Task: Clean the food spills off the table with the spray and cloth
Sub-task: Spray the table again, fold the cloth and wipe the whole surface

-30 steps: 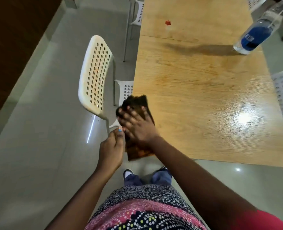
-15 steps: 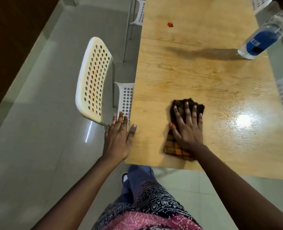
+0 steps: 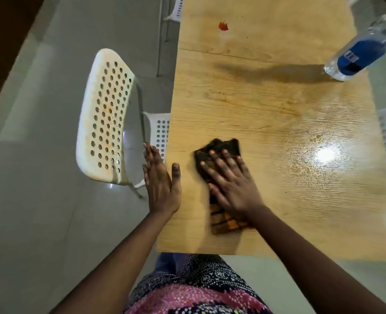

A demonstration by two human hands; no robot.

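1. The right hand [image 3: 231,182] is pressing flat, fingers straight and spread, on the cloth [image 3: 223,184] lying near the counter's [image 3: 278,132] near-left corner.
2. The left hand [image 3: 161,182] is resting open against the counter's left edge.
3. A red spill [image 3: 223,26] is sitting far up the counter.
4. The bottle [image 3: 364,51] is standing at the right edge.

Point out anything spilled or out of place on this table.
A small red food spot sits on the far part of the table, well beyond the cloth under the right hand; not wiped yet. Faint brownish smears mark the middle. The bottle only appears tilted, likely lens distortion.
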